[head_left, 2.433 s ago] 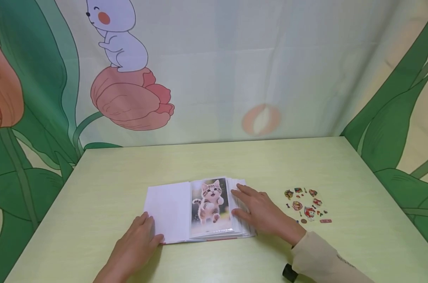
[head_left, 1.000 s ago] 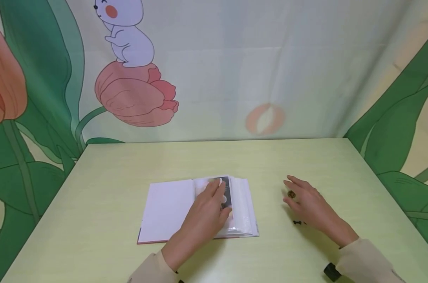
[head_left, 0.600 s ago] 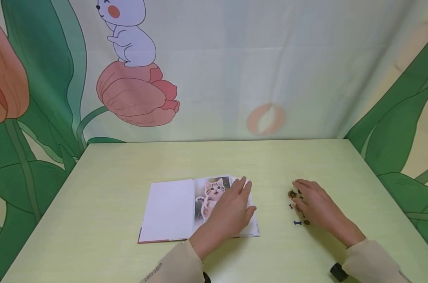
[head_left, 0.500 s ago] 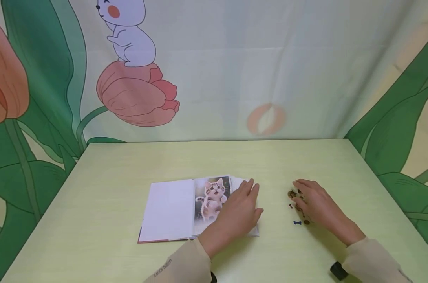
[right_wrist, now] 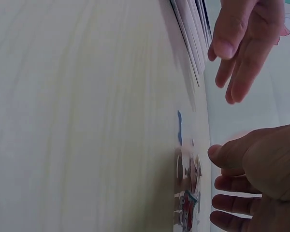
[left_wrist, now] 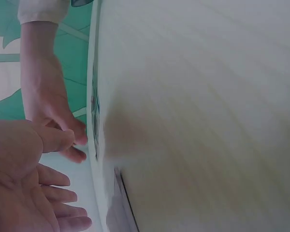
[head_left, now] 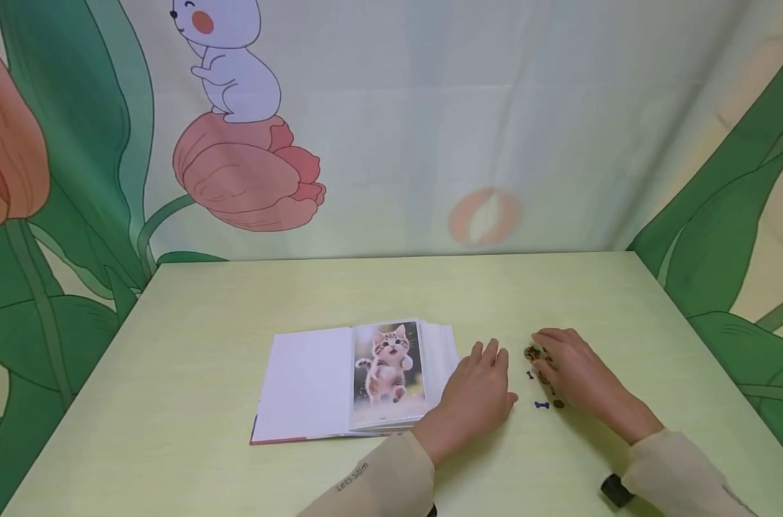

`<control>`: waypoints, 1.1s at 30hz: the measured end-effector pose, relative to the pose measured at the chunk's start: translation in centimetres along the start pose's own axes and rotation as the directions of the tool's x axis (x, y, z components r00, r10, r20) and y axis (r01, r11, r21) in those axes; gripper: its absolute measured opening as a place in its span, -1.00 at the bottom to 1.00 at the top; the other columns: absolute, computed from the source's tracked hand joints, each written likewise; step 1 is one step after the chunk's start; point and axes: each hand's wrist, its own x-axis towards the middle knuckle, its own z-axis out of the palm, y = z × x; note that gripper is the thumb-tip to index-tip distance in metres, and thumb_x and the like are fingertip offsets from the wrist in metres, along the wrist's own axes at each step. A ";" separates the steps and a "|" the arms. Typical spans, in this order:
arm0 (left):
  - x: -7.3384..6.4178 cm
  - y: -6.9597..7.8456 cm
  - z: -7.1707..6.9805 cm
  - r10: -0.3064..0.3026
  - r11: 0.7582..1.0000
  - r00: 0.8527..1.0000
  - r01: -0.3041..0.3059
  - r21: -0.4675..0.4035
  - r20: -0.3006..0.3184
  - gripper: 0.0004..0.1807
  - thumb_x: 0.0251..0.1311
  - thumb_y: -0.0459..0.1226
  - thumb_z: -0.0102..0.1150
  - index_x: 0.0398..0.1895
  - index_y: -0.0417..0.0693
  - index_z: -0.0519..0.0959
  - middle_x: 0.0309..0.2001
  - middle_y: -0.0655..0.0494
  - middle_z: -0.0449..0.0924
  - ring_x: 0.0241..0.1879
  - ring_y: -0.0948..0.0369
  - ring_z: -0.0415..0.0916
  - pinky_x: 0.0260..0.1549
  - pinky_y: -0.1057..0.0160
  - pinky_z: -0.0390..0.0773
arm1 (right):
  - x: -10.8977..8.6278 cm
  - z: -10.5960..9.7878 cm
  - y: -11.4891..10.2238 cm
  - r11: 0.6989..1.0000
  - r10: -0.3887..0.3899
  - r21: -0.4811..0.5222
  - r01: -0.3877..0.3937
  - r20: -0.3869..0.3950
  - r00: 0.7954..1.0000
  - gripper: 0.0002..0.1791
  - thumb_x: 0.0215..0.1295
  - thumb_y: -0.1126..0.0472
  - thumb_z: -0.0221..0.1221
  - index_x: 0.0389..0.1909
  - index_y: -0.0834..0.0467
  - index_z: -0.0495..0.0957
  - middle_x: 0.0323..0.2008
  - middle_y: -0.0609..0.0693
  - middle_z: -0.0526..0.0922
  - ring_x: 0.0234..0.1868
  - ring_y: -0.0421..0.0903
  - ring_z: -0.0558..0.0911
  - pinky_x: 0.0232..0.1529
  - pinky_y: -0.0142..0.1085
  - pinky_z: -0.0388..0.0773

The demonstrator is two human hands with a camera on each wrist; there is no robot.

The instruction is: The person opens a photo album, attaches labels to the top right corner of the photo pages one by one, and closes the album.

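A small photo album (head_left: 306, 384) lies open on the table, a blank white page on its left and a kitten photo (head_left: 388, 366) in the right-hand sleeve. My left hand (head_left: 472, 395) hovers just past the album's right edge, fingers fairly straight, palm down; the left wrist view shows nothing in its palm. Over a group of small stickers my right hand (head_left: 582, 377) hangs with loosely bent fingers, apart from them in the right wrist view. It hides most of the stickers; a blue bone sticker (head_left: 542, 405) and a round dark one (head_left: 531, 352) show beside it.
The pale yellow-green table (head_left: 172, 373) ends at a straight back edge against a printed curtain (head_left: 391, 129) with tulips and a white animal. A black wrist device (head_left: 616, 491) sits under the right sleeve.
My left hand moves from the album's left edge across the photo and off to the right, uncovering the kitten photo. My right hand leaves the album's right side and comes over the stickers.
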 end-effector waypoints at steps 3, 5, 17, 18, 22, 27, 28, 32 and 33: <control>0.4 0.8 0.1 -0.007 1.000 0.999 0.007 0.014 0.034 -0.27 0.45 0.08 0.16 0.54 -0.10 0.33 0.55 0.02 0.25 0.52 0.07 0.21 0.41 0.21 0.32 | 0.0 0.1 -0.1 1.000 -0.007 -0.005 0.007 0.002 1.000 -0.52 0.35 0.37 0.33 0.23 0.49 0.53 0.24 0.38 0.54 0.27 0.31 0.48 0.28 0.20 0.45; 0.7 1.2 0.2 -0.006 1.000 0.999 0.004 0.028 0.054 -0.27 0.46 0.10 0.13 0.55 -0.07 0.32 0.56 0.05 0.23 0.53 0.10 0.19 0.40 0.22 0.32 | 0.0 0.1 0.0 1.000 -0.020 -0.013 0.020 -0.001 1.000 -0.52 0.34 0.38 0.33 0.21 0.50 0.54 0.22 0.38 0.55 0.25 0.31 0.49 0.27 0.20 0.46; 1.7 2.0 1.2 -0.022 1.000 0.995 0.021 0.005 0.102 -0.25 0.47 0.15 0.09 0.56 -0.05 0.32 0.57 0.09 0.21 0.54 0.09 0.16 0.42 0.17 0.30 | 0.4 0.4 0.3 0.996 -0.087 -0.027 0.086 -0.016 0.996 -0.58 0.29 0.43 0.35 0.14 0.49 0.58 0.15 0.35 0.60 0.17 0.28 0.55 0.20 0.17 0.51; 1.8 2.1 1.2 -0.022 1.000 0.994 0.022 -0.003 0.104 -0.25 0.47 0.15 0.10 0.56 -0.05 0.31 0.57 0.09 0.21 0.54 0.08 0.16 0.42 0.17 0.30 | 0.4 0.4 0.3 0.996 -0.088 -0.029 0.087 -0.014 0.996 -0.58 0.29 0.43 0.35 0.14 0.49 0.58 0.15 0.35 0.60 0.17 0.28 0.55 0.20 0.17 0.52; 1.8 2.4 1.3 -0.023 1.000 0.993 0.025 -0.011 0.115 -0.25 0.47 0.15 0.08 0.57 -0.02 0.29 0.58 0.11 0.19 0.55 0.10 0.12 0.44 0.16 0.27 | 0.4 0.6 0.6 0.995 -0.097 -0.032 0.096 -0.009 0.995 -0.60 0.28 0.42 0.36 0.11 0.48 0.60 0.13 0.34 0.61 0.14 0.27 0.56 0.18 0.16 0.53; 1.8 2.6 1.4 -0.017 0.999 0.989 0.011 0.040 0.149 -0.29 0.51 0.14 0.02 0.59 0.06 0.27 0.60 0.18 0.14 0.57 0.13 0.07 0.45 0.14 0.23 | 0.3 0.8 0.7 0.994 -0.107 -0.026 0.107 -0.008 0.994 -0.64 0.27 0.45 0.36 0.07 0.46 0.62 0.10 0.32 0.64 0.11 0.25 0.58 0.16 0.15 0.54; 1.8 2.6 1.4 -0.013 0.999 0.988 0.006 0.049 0.152 -0.31 0.52 0.13 0.01 0.59 0.08 0.27 0.60 0.19 0.14 0.57 0.13 0.07 0.45 0.14 0.23 | 0.3 0.8 0.7 0.994 -0.109 -0.026 0.109 -0.009 0.994 -0.65 0.26 0.46 0.36 0.06 0.46 0.63 0.10 0.32 0.64 0.11 0.25 0.58 0.15 0.16 0.55; 1.9 2.7 1.5 -0.001 0.997 0.988 -0.012 0.083 0.153 -0.36 0.54 0.10 -0.02 0.58 0.12 0.30 0.59 0.24 0.16 0.57 0.11 0.09 0.45 0.11 0.25 | 0.2 0.9 0.6 0.994 -0.103 -0.025 0.102 -0.005 0.995 -0.65 0.27 0.47 0.34 0.08 0.44 0.63 0.10 0.30 0.64 0.10 0.23 0.59 0.16 0.15 0.54; 1.8 2.7 1.5 0.003 0.996 0.988 -0.017 0.090 0.152 -0.37 0.55 0.09 -0.02 0.57 0.12 0.31 0.59 0.24 0.17 0.57 0.11 0.09 0.45 0.10 0.25 | 0.2 0.9 0.5 0.995 -0.098 -0.025 0.098 -0.002 0.995 -0.65 0.27 0.47 0.34 0.08 0.44 0.63 0.10 0.29 0.65 0.10 0.23 0.59 0.16 0.15 0.54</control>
